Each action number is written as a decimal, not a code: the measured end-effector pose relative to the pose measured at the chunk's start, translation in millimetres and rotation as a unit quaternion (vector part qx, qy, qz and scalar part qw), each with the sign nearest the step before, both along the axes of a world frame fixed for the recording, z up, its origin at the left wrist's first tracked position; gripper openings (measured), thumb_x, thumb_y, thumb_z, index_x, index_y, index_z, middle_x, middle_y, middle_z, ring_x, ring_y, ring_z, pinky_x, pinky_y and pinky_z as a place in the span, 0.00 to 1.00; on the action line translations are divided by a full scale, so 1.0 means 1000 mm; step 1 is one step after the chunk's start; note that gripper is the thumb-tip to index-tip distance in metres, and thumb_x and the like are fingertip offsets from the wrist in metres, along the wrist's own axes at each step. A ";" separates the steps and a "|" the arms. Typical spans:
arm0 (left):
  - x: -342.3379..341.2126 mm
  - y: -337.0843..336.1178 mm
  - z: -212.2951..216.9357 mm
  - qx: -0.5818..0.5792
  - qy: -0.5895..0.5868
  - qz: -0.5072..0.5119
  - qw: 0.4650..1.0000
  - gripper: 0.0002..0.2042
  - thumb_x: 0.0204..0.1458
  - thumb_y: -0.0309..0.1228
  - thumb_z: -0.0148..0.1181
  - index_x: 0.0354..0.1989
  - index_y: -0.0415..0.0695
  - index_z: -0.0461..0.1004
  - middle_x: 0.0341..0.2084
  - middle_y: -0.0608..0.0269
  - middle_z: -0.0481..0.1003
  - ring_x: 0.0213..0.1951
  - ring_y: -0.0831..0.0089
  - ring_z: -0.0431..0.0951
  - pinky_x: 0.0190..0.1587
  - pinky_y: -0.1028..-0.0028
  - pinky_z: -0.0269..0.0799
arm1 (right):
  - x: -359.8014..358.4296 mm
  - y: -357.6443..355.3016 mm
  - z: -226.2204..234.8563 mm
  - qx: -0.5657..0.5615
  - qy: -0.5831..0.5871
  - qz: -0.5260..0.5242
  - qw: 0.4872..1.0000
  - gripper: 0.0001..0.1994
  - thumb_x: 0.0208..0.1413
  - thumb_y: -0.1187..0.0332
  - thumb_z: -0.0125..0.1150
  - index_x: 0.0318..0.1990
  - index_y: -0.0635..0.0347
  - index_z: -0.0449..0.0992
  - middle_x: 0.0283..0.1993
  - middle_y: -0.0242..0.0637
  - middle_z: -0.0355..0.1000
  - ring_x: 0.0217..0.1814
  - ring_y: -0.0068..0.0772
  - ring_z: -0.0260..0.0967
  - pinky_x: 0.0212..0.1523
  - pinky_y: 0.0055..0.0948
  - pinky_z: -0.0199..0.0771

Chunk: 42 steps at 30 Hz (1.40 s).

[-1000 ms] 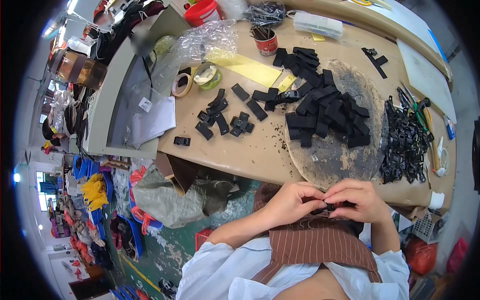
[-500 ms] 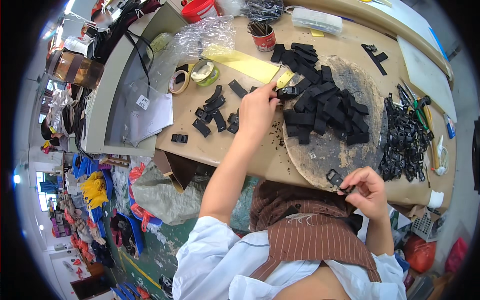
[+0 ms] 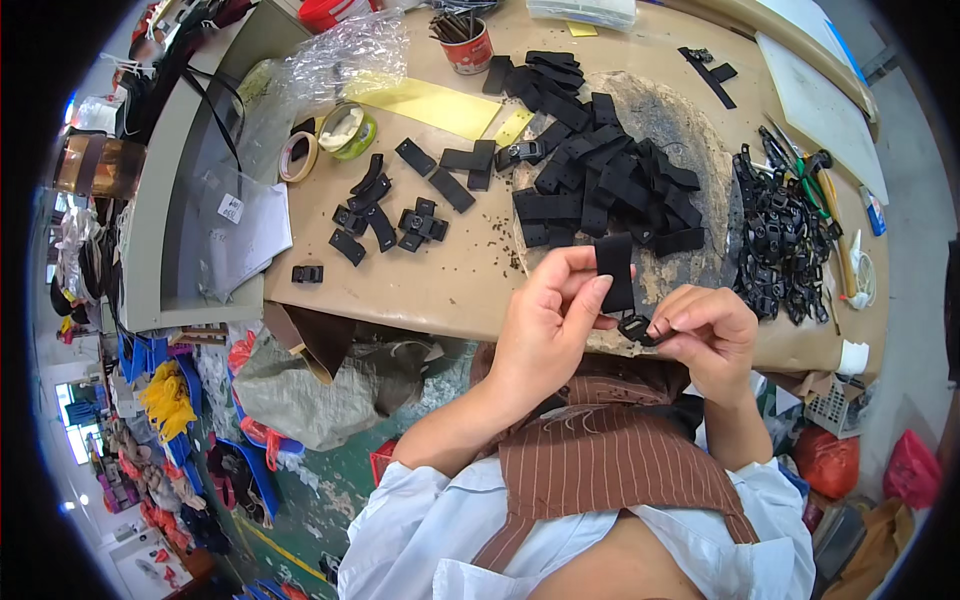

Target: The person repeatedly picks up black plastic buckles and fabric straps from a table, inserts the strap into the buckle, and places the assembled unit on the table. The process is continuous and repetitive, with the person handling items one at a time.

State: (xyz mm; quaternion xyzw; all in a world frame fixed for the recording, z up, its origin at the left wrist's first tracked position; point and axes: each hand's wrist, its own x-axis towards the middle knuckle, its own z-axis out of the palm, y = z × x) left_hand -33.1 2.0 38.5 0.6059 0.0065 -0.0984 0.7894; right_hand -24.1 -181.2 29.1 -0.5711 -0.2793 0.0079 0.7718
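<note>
My left hand (image 3: 548,322) pinches a short black webbing strap (image 3: 615,270) and holds it upright near the table's front edge. Right beside it, my right hand (image 3: 712,335) grips a small black plastic buckle (image 3: 636,329) at the strap's lower end. Both hands hover above my brown striped apron (image 3: 610,455). Behind them lies a big pile of black straps (image 3: 600,180) on a round dark mat (image 3: 690,140). A heap of black buckles (image 3: 780,235) sits to the right.
Finished strap pieces (image 3: 390,215) lie scattered at the table's left. Tape rolls (image 3: 345,130), a tin of tools (image 3: 467,45), yellow sheets (image 3: 430,100) and a plastic bag (image 3: 340,50) stand at the back. Pliers (image 3: 815,165) lie at the right. Bags clutter the floor (image 3: 320,385).
My left hand reached out to the strap pile, took a black strap and came back to my right hand, which kept hold of the buckle.
</note>
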 end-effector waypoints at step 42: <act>-0.036 -0.009 -0.015 0.058 -0.066 -0.061 0.994 0.14 0.54 0.24 0.54 0.49 0.38 0.71 0.31 0.60 0.78 0.31 0.81 0.75 0.35 0.80 0.71 | -0.010 -0.004 -0.002 -0.057 0.164 0.007 0.985 0.13 0.45 0.83 0.61 0.40 0.65 0.71 0.37 0.35 0.64 0.38 0.21 0.64 0.40 0.19 0.66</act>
